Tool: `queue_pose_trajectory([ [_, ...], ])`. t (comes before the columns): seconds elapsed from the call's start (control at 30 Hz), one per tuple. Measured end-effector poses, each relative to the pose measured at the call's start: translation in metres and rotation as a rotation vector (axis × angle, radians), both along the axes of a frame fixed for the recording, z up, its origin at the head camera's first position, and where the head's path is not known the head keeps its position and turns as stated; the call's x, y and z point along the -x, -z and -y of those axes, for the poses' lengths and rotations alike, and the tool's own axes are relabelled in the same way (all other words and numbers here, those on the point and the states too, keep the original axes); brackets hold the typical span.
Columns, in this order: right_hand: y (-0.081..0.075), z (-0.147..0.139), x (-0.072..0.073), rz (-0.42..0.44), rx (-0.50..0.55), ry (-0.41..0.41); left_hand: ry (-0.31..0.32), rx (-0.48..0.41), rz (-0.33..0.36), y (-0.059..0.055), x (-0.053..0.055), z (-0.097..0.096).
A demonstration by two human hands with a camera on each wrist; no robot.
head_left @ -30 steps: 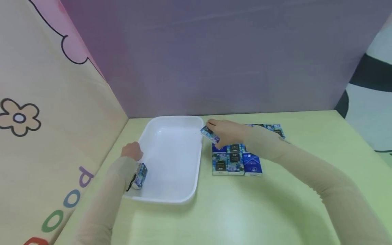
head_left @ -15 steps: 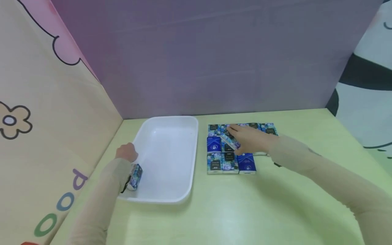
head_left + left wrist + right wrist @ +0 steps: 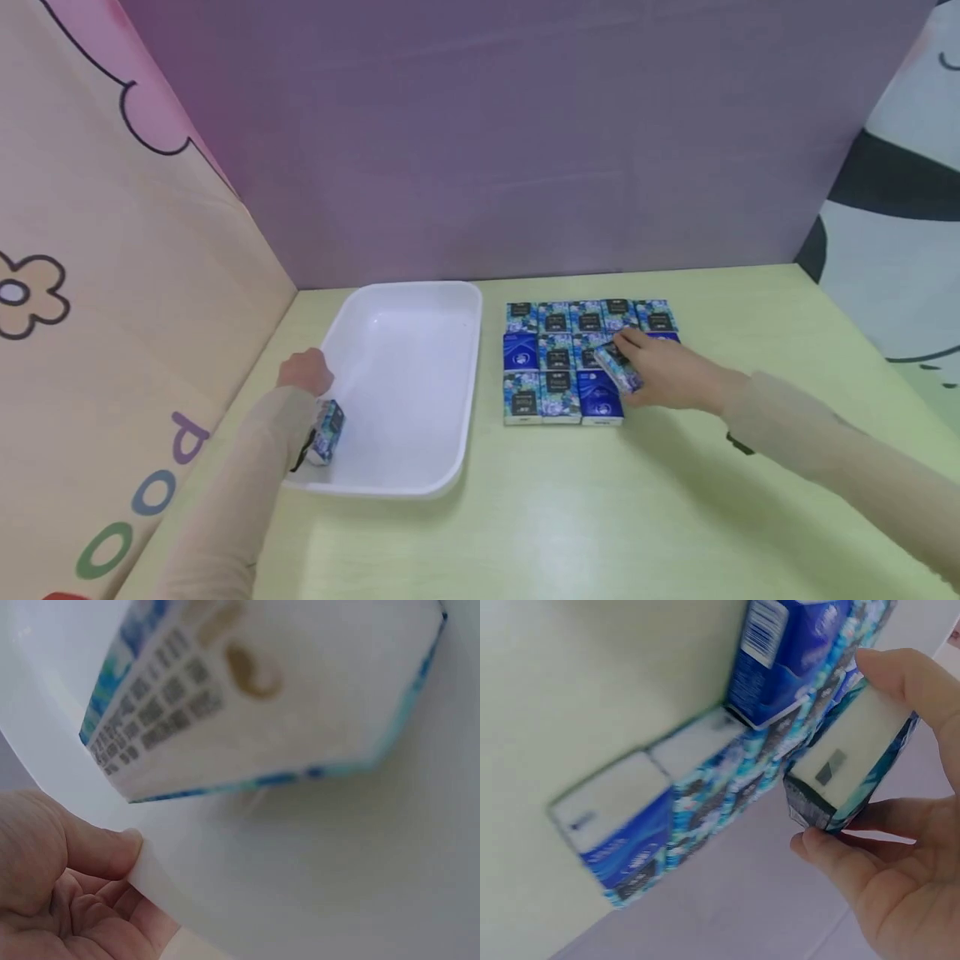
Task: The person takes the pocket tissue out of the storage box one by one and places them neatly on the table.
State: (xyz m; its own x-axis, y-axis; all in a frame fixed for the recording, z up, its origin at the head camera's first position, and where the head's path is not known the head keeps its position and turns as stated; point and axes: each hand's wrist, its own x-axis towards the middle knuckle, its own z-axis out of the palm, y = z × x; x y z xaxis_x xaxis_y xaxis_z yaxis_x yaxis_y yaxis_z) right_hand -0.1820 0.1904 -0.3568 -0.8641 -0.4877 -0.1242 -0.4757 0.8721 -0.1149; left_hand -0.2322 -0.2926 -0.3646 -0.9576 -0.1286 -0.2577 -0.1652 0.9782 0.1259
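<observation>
My left hand (image 3: 306, 372) pinches the left rim of a white plastic tub (image 3: 405, 392); in the left wrist view its thumb presses on the rim with the fingers curled beneath. A floral pocket tissue pack (image 3: 327, 432) lies inside the tub by that wrist. My right hand (image 3: 675, 371) grips another floral tissue pack (image 3: 619, 367) between thumb and fingers, tilted, over the right part of the laid-out packs. The right wrist view shows this held pack (image 3: 862, 746) beside the rows, beyond a blue pack (image 3: 780, 667) in the front row.
Several floral and blue tissue packs (image 3: 556, 354) lie flat in rows on the pale green table (image 3: 525, 517), right of the tub. The front row is shorter than the back one. A purple-grey panel (image 3: 480, 150) stands behind, and a printed panel (image 3: 150, 250) on the left.
My right hand has carried the tissue pack from the tub's right rim rightward across the rows, down toward the front row's right end. My left hand stays on the tub rim.
</observation>
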Motion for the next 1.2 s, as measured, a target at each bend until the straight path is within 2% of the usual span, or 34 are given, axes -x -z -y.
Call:
queue_pose_trajectory([
  [0.3, 0.018, -0.023, -0.027, -0.003, 0.012, 0.053, -0.004, -0.022, 0.004, 0.001, -0.001, 0.001],
  [0.47, 0.033, -0.028, -0.036, 0.044, 0.015, 0.091, 0.001, -0.009, 0.013, 0.001, 0.0, 0.005],
  [0.67, 0.045, -0.031, -0.039, 0.1, 0.028, 0.133, -0.01, -0.006, 0.017, 0.0, 0.0, 0.003],
  [0.97, 0.047, -0.031, -0.04, 0.084, 0.054, 0.158, 0.001, -0.014, 0.011, -0.002, -0.002, 0.001],
  [1.2, 0.052, -0.028, -0.042, 0.019, 0.038, 0.135, 0.005, -0.01, 0.0, -0.001, -0.001, 0.0],
])
